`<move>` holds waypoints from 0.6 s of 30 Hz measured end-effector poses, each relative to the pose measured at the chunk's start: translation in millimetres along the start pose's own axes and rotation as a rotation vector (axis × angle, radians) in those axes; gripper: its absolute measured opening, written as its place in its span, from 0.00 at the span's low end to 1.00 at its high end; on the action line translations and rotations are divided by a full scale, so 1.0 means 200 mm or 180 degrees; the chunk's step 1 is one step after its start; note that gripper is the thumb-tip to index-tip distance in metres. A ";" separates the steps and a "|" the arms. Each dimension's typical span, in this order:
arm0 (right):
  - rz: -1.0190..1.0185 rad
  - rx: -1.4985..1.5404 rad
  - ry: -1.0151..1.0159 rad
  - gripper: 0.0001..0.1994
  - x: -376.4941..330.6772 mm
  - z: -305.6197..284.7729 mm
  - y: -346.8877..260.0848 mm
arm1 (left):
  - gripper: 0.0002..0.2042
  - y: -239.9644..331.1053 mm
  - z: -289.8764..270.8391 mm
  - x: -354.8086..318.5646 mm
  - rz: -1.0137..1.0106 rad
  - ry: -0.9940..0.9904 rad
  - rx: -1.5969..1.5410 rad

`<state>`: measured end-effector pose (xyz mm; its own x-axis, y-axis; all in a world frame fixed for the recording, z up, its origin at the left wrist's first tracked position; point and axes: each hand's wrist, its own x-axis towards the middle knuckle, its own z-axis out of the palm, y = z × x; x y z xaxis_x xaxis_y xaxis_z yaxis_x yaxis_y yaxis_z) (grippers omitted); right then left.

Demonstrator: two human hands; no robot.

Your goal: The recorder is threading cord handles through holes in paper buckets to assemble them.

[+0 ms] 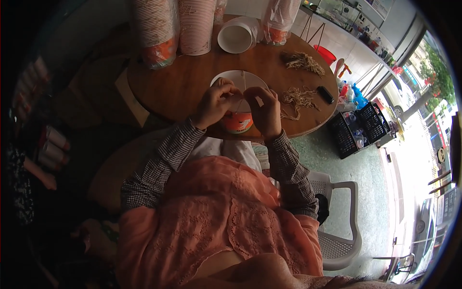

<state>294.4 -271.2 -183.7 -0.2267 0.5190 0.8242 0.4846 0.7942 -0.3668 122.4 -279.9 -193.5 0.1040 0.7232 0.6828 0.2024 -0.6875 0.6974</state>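
- Peach cloth over the lap (216,226) lies nearest, below the paper bucket (239,103) (the landmark).
- Left of the bucket: left hand (216,103), fingers pinched together on a thin string (244,83) at its rim.
- Right of it: right hand (266,111), fingers closed on the same string.
- Step, I judge: fixing a string handle; next calls for a steady pull.
- Further right on the worktop (187,79): two string bundles (299,98), one black lighter (326,94).
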 end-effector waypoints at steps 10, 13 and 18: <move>-0.0049 0.0438 0.0213 0.06 -0.03 0.02 -0.05 | 0.10 0.05 -0.08 0.07 -0.1757 -0.0647 -0.1914; -0.0193 0.0347 0.0211 0.05 -0.02 0.01 -0.04 | 0.08 0.04 -0.06 0.06 -0.1769 -0.0622 -0.1790; -0.0350 0.0154 0.0226 0.04 -0.02 -0.01 -0.01 | 0.08 0.00 -0.06 0.05 -0.1632 -0.0638 -0.1688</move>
<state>296.1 -275.4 -186.5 -0.2151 0.4055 0.8884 0.4184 0.8602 -0.2914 111.4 -273.0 -184.3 0.3082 0.9236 0.2281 -0.2164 -0.1654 0.9622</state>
